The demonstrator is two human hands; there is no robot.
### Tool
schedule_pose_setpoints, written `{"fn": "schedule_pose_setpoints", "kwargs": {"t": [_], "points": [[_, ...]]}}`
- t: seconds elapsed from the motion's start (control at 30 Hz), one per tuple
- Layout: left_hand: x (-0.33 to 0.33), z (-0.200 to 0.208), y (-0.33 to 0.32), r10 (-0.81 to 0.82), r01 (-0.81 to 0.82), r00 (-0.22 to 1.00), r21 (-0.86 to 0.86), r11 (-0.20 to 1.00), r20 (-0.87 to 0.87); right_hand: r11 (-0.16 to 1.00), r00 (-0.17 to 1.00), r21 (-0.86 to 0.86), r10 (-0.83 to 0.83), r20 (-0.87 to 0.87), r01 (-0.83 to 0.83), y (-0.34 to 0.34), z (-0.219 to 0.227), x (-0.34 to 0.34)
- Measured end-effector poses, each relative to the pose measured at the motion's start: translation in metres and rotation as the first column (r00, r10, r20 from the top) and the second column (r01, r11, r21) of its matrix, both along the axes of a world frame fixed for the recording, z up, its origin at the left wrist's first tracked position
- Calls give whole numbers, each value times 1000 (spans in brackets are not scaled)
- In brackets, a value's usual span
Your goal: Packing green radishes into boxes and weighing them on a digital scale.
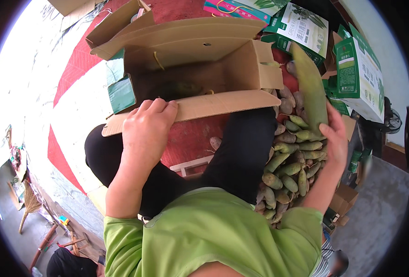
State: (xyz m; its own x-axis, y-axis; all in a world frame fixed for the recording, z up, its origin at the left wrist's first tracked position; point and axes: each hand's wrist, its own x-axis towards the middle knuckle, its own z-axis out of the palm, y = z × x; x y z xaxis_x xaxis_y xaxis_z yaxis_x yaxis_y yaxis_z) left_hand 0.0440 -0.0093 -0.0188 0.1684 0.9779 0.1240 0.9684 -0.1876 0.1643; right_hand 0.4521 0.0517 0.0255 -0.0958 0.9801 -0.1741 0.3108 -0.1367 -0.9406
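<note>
An open cardboard box (232,104) stands in front of my knees, its long flaps folded outward. My left hand (146,122) is closed over the near flap, fingers curled across its edge. A dark green shape (179,88), probably a radish, lies in the shadow at the bottom of the box. To the right of the box, my right hand (336,138) grips a long green radish (309,90) by its lower end. That radish points up and away, slightly blurred. Below it spreads a pile of green radishes (289,171), smaller than the held one, close to my right leg.
Green and white printed cartons (361,74) stand at the far right. Another open cardboard box (116,27) sits behind on the left. Red matting (186,143) covers part of the floor. A straw broom (28,203) lies at the left, and a fan (392,115) stands at the right.
</note>
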Motion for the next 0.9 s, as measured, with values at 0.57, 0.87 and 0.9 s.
{"fn": "schedule_pose_setpoints", "kwargs": {"t": [0.57, 0.87, 0.9], "points": [[1, 1, 9, 32, -28, 998, -89, 996, 48, 651, 558, 122, 521, 646, -750, 119, -80, -181], [-8, -10, 10, 34, -18, 986, -97, 995, 165, 997, 818, 34, 41, 574, -74, 11, -82, 37], [-7, -13, 13, 24, -9, 985, -85, 996, 172, 1000, 750, -9, -9, 661, 21, -15, -96, 63]]}}
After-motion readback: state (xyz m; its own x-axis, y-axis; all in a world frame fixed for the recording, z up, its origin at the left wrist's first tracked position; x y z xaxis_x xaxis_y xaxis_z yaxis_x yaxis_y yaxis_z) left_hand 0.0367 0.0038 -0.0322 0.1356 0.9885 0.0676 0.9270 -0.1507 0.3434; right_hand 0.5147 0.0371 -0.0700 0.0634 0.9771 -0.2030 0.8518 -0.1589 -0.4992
